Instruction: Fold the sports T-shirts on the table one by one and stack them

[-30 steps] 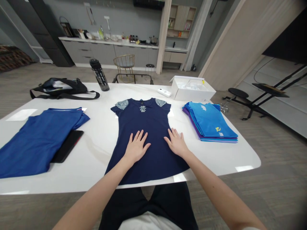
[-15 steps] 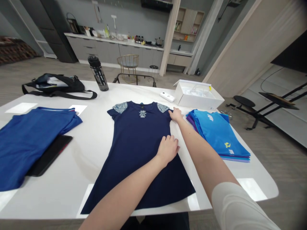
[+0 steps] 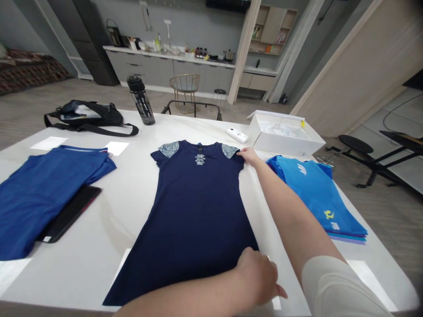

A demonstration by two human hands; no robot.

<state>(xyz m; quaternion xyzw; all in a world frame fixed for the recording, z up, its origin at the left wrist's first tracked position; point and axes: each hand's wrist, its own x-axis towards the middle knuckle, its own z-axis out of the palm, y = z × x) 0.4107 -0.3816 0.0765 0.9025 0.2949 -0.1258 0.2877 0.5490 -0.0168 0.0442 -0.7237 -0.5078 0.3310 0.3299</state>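
Note:
A navy short-sleeved T-shirt (image 3: 198, 207) lies spread flat on the white table (image 3: 132, 176), neck away from me, with patterned shoulders and a small print below the neckline. At its right sleeve, my right hand (image 3: 249, 156) pinches the cloth between thumb and fingers. My left hand (image 3: 257, 275) is closed over the lower right corner of the hem; the hand hides that corner and most of its own fingertips. A stack of folded shirts (image 3: 310, 189), bright blue on top, lies right of my right forearm. Left of the navy shirt is a blue garment (image 3: 49, 189).
Partly under the blue garment sits a black flat case (image 3: 74, 211). Along the far side are a black bag (image 3: 89, 115), a dark bottle (image 3: 142, 103), a white remote-like device (image 3: 237, 134) and an open white box (image 3: 284, 136). A chair (image 3: 194, 105) stands beyond the table.
My left hand has moved from the shirt's right side down to its lower right hem and closed there. My right hand stays at the sleeve. The view has shifted slightly.

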